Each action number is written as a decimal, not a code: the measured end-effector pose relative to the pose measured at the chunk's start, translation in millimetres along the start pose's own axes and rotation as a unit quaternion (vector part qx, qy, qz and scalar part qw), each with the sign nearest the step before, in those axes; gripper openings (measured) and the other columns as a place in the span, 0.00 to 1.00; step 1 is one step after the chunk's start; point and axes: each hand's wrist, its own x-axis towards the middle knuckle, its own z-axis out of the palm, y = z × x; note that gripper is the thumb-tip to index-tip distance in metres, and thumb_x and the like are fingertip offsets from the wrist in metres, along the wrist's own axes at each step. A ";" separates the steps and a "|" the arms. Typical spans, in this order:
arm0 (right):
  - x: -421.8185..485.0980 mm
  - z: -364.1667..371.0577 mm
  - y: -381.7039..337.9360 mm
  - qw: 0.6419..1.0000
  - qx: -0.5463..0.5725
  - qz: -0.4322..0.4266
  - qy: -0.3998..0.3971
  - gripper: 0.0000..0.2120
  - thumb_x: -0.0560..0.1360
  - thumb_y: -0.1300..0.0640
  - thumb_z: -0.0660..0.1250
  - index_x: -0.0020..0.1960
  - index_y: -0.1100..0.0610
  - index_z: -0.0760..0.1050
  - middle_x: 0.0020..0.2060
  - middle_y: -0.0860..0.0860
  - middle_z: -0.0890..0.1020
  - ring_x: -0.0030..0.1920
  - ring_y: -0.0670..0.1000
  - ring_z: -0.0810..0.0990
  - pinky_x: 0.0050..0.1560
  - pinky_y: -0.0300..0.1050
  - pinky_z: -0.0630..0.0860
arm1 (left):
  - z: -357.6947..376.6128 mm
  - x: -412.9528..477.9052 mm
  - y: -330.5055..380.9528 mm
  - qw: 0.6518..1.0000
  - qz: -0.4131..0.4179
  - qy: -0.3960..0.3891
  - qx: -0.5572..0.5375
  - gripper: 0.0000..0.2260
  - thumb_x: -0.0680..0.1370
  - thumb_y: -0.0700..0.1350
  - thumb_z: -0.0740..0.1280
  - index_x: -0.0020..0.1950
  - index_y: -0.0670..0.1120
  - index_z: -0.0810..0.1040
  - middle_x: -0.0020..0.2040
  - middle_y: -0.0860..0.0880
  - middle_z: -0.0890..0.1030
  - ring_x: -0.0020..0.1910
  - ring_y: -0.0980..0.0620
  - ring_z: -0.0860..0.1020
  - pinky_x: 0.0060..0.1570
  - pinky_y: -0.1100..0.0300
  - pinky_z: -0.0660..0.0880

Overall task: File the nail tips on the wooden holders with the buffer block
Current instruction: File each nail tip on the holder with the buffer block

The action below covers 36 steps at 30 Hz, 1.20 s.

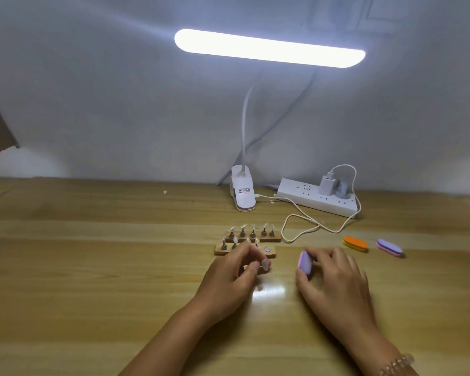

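two holders (272, 252), wooden table (92, 280), white backdrop (106, 109)

Table (92, 267): holders (272, 239), spare buffers (355, 243), power strip (310, 198)

**No writing clear enough to read**

Only one printed item is showing in the head view. A small white label (244, 191) is sitting on top of the white lamp clamp (242, 198), which is standing at the back of the tabletop (92, 253). The label is carrying a few short rows of dark print with a reddish strip below them, but the characters are blurring together and are too small to make out. No word, brand or number is coming through. On the white power strip (307, 198) beside the clamp, a tiny red indicator light (352, 200) is glowing near the right end. Any markings around its sockets are too faint to tell.
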 end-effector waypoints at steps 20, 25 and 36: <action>-14.2 1.6 -25.8 0.978 0.179 -0.108 -0.025 0.18 0.68 0.47 0.76 0.53 0.44 0.72 0.46 0.36 0.77 0.46 0.41 0.76 0.48 0.48 0.75 | -0.8 -0.1 2.6 0.999 -0.004 0.014 -0.036 0.05 0.81 0.41 0.65 0.55 0.51 0.74 0.49 0.53 0.85 0.45 0.61 0.83 0.40 0.60 0.78; -12.9 3.3 -25.2 0.973 0.202 -0.109 -0.023 0.16 0.68 0.44 0.76 0.51 0.45 0.73 0.45 0.36 0.78 0.45 0.42 0.76 0.47 0.52 0.76 | -1.0 -1.2 4.3 0.998 0.047 0.004 0.046 0.10 0.79 0.49 0.62 0.58 0.56 0.79 0.51 0.59 0.84 0.52 0.59 0.82 0.50 0.55 0.79; -6.5 6.9 -21.3 0.967 0.240 -0.079 -0.014 0.12 0.70 0.46 0.75 0.50 0.45 0.75 0.45 0.38 0.79 0.45 0.44 0.78 0.46 0.52 0.78 | 0.6 -2.5 1.8 0.997 0.060 0.009 0.058 0.08 0.81 0.50 0.61 0.56 0.54 0.79 0.39 0.63 0.82 0.32 0.65 0.78 0.33 0.63 0.71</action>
